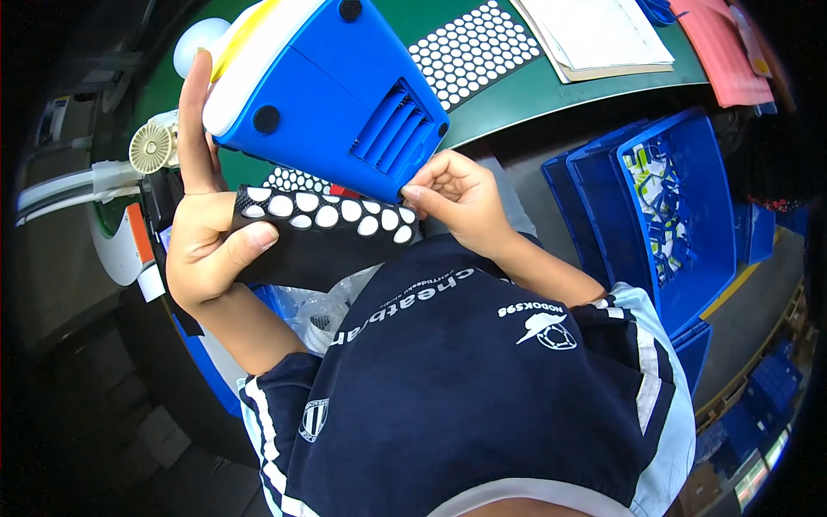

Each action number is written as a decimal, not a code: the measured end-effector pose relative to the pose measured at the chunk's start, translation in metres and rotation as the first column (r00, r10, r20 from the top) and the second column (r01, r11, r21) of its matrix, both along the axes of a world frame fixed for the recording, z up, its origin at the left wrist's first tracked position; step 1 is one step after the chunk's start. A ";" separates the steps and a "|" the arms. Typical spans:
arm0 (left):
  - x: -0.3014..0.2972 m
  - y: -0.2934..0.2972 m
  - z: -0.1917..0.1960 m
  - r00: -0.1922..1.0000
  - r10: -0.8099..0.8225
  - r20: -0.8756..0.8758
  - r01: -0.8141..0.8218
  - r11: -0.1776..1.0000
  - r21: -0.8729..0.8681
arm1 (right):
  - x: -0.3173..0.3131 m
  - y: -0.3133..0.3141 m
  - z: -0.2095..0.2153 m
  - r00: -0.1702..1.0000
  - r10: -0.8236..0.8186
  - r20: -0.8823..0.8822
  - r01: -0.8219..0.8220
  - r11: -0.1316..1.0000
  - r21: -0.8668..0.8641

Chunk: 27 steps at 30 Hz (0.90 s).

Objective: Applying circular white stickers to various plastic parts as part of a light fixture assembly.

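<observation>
A blue plastic housing (pixel 319 86) with a white and yellow side is tilted with its underside toward me. An uncovered battery compartment (pixel 392 129) shows in it, and round black pads (pixel 267 118) sit near its corners. My left hand (pixel 207 233) steadies the housing with an upright index finger along its white side. Its thumb also clamps a black sheet with white round stickers (pixel 327 211) below the housing. My right hand (pixel 461 198) is closed, thumb and index fingertips pinched at the housing's lower corner. Anything between those fingertips is hidden.
Another sheet of white round stickers (pixel 474 52) lies on the green table (pixel 517 99), beside papers (pixel 603 39) and a pink bundle (pixel 719 52). A small cream fan (pixel 153 146) stands left. Blue bins (pixel 633 215), one holding many small packages, are at the right.
</observation>
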<state>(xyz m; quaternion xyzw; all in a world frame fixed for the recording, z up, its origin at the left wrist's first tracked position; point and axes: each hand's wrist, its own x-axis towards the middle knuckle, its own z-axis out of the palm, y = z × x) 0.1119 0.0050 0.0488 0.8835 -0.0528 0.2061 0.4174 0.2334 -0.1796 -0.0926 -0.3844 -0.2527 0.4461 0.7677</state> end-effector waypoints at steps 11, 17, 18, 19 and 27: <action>0.008 0.002 -0.003 0.996 0.085 0.009 -0.084 0.992 -0.096 | 0.008 0.007 -0.006 0.966 0.077 -0.248 -0.064 0.996 0.060; 0.004 0.024 -0.001 0.998 0.063 -0.027 -0.064 0.998 -0.003 | 0.005 0.009 -0.009 0.820 0.291 -0.494 -0.267 0.956 0.120; 0.004 0.022 -0.001 0.998 0.064 -0.028 -0.064 0.998 -0.003 | 0.003 0.012 -0.006 0.805 0.294 -0.515 -0.277 0.954 0.112; 0.006 0.016 -0.002 0.994 0.106 -0.028 -0.108 0.992 -0.072 | 0.002 0.014 -0.005 0.790 0.296 -0.537 -0.286 0.952 0.104; 0.005 0.016 -0.003 0.986 0.162 -0.032 -0.165 0.975 -0.150 | 0.001 0.026 -0.002 0.814 0.307 -0.493 -0.257 0.952 0.168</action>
